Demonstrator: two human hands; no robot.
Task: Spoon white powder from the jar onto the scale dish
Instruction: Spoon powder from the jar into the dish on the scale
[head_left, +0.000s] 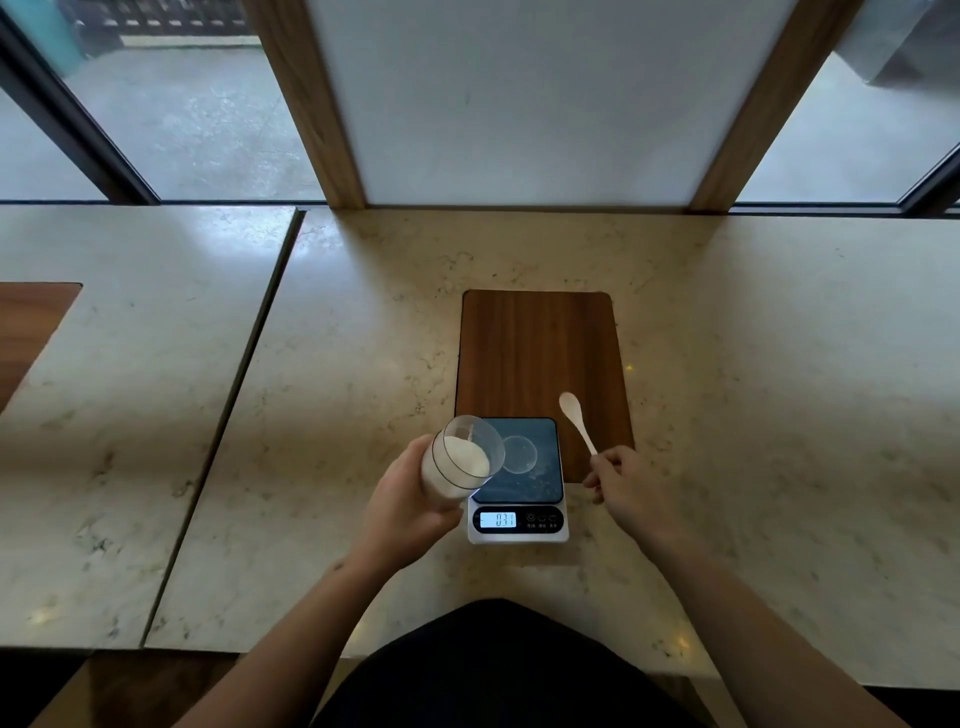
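Note:
My left hand (410, 499) grips a clear glass jar (460, 460) of white powder, tilted with its open mouth toward the scale. The small digital scale (519, 480) sits in front of me, its lit display (497, 519) reading 0.31 as far as I can tell. A clear round dish (519, 454) lies on the dark weighing plate, partly hidden behind the jar's rim. My right hand (626, 483) pinches the handle end of a white spoon (575, 418), which is held right of the scale with its empty-looking bowl pointing away from me.
The scale rests half on a dark wooden board (540, 353) on a pale marble counter (753, 415). A seam (234, 405) separates a second counter slab at the left. Windows and a wood-framed white panel (530, 104) rise behind the counter.

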